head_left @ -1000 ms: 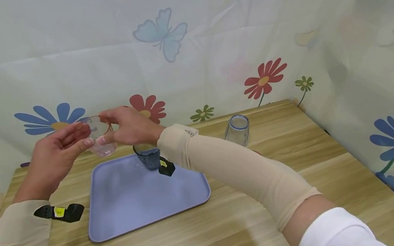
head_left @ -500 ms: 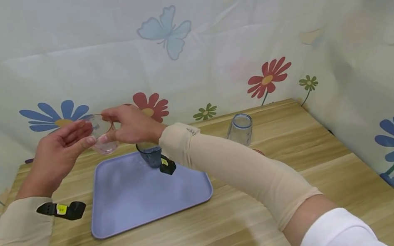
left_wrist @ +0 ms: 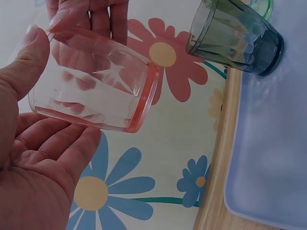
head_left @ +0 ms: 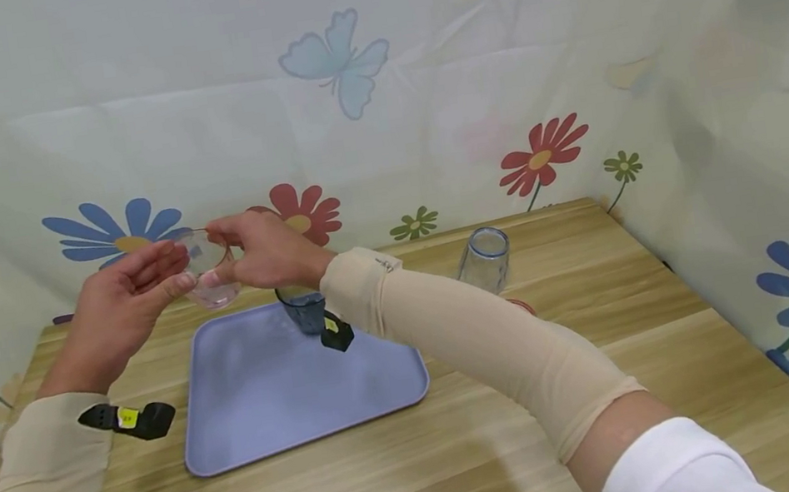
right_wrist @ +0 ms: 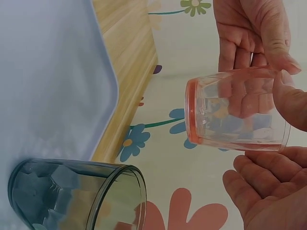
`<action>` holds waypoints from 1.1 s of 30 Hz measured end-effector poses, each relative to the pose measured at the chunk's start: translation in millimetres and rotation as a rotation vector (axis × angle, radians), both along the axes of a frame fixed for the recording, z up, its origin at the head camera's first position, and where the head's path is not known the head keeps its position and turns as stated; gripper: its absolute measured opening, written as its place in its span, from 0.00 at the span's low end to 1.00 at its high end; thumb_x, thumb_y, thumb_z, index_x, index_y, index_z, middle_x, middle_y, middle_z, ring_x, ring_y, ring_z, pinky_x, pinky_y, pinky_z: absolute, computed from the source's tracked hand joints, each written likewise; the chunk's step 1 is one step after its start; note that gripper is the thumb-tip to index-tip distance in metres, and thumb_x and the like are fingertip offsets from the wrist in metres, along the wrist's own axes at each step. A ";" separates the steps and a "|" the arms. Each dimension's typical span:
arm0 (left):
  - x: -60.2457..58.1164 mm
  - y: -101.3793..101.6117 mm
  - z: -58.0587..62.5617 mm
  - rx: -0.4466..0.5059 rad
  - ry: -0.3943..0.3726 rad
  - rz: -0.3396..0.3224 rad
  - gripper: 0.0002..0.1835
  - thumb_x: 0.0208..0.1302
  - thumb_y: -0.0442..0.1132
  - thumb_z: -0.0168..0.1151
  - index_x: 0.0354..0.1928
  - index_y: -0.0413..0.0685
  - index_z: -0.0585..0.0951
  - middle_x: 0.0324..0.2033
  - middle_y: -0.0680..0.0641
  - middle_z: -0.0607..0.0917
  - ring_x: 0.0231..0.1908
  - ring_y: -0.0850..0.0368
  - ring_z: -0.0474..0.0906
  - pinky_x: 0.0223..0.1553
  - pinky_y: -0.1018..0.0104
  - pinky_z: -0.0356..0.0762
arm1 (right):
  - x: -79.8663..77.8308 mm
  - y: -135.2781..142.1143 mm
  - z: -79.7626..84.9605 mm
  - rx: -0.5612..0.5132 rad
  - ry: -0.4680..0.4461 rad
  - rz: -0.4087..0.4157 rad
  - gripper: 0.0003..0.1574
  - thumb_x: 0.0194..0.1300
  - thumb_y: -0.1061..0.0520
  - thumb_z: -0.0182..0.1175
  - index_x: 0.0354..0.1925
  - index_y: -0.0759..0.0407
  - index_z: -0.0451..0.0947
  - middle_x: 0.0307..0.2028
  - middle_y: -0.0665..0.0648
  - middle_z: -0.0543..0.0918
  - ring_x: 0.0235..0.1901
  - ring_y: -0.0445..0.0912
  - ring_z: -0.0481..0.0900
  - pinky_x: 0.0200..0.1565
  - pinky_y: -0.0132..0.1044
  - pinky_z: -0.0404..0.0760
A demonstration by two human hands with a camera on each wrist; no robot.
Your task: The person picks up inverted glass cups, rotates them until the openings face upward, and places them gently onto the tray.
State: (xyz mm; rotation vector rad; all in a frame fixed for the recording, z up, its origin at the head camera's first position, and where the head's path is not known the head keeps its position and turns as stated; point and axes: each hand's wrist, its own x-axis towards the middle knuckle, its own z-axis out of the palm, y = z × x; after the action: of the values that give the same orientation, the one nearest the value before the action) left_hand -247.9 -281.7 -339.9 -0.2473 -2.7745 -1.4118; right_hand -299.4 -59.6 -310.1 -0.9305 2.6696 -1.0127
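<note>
A clear drinking glass with a pinkish-red base (left_wrist: pixel 110 79) is held tilted in the air between both hands, above the far left of the tray. My left hand (head_left: pixel 123 305) holds it from the left, thumb near the rim and fingers around its side. From the right, my right hand (head_left: pixel 266 251) grips it too, its thumb close to the left thumb. A blue-grey glass (right_wrist: pixel 53 191) stands upright on the lavender tray (head_left: pixel 294 394), below the right hand and partly hidden by the right wrist in the head view.
Further right on the wooden table (head_left: pixel 604 334) stands a clear glass with a blue ring on top (head_left: pixel 485 263). A small red edge (head_left: pixel 521 305) shows behind the right sleeve. The green rim of another glass (left_wrist: pixel 263 5) appears in the left wrist view. A flowered cloth (head_left: pixel 381 147) hangs behind.
The head view has shifted slightly, so everything appears a little further right. Both hands keep hold of the pinkish glass with no clear change of grip.
</note>
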 end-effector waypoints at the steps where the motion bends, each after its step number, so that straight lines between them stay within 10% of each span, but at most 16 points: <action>1: -0.1 -0.2 -0.4 0.002 0.002 -0.003 0.42 0.72 0.58 0.62 0.81 0.50 0.61 0.76 0.40 0.70 0.75 0.48 0.70 0.51 0.92 0.72 | -0.1 0.0 -0.6 -0.003 -0.003 0.000 0.47 0.67 0.42 0.71 0.77 0.53 0.67 0.70 0.49 0.79 0.67 0.40 0.78 0.67 0.28 0.77; 33: 0.7 0.1 -4.7 0.007 -0.024 -0.011 0.44 0.72 0.59 0.61 0.82 0.49 0.58 0.77 0.41 0.69 0.76 0.46 0.68 0.52 0.91 0.73 | 3.5 -2.7 -6.9 -0.016 -0.047 -0.026 0.48 0.66 0.43 0.71 0.78 0.51 0.66 0.71 0.48 0.78 0.69 0.40 0.77 0.69 0.31 0.77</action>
State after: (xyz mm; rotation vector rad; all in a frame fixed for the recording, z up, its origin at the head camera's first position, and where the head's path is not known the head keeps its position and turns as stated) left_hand -247.2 -281.6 -344.6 -0.2474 -2.7909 -1.4370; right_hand -295.9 -62.4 -317.0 -0.8666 2.6453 -1.0498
